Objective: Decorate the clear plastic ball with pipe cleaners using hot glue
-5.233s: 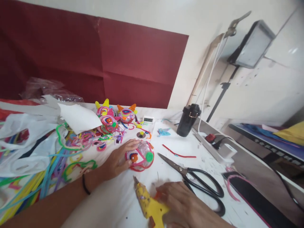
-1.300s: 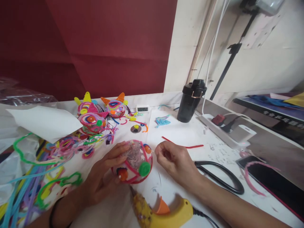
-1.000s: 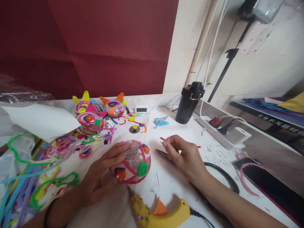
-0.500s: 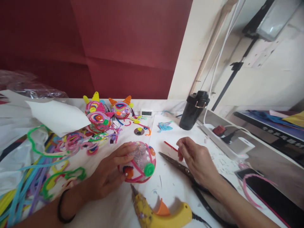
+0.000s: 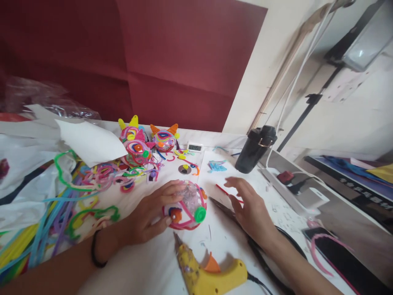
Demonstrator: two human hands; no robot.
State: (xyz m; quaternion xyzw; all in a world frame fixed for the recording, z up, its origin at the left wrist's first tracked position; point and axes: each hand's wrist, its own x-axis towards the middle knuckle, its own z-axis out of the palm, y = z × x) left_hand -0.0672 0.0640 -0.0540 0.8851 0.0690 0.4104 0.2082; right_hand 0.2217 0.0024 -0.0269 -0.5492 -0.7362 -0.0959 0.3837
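My left hand (image 5: pixel 153 211) rests its fingers on the left side of a round decorated ball (image 5: pixel 188 205), which has pink strips, an orange flower shape and a green coil. My right hand (image 5: pixel 247 205) is raised over dark scissors (image 5: pixel 223 208), its fingers apart and holding nothing. Beneath its fingers a thin red stick (image 5: pixel 221 189) lies on white paper. Close to the near side of the ball is the nozzle of a yellow glue gun (image 5: pixel 221 278) with an orange trigger.
Two more decorated balls (image 5: pixel 138 151) (image 5: pixel 164 139) stand at the back beside a small digital clock (image 5: pixel 195 147). Colourful pipe cleaners (image 5: pixel 46 223) cover the left. A black bottle (image 5: pixel 253 151), a power strip (image 5: pixel 287 188) and a phone (image 5: pixel 344 254) are on the right.
My right hand's fingers have spread and let go of the red stick. The view has shifted, so most things appear slightly farther right. My left hand stays on the ball.
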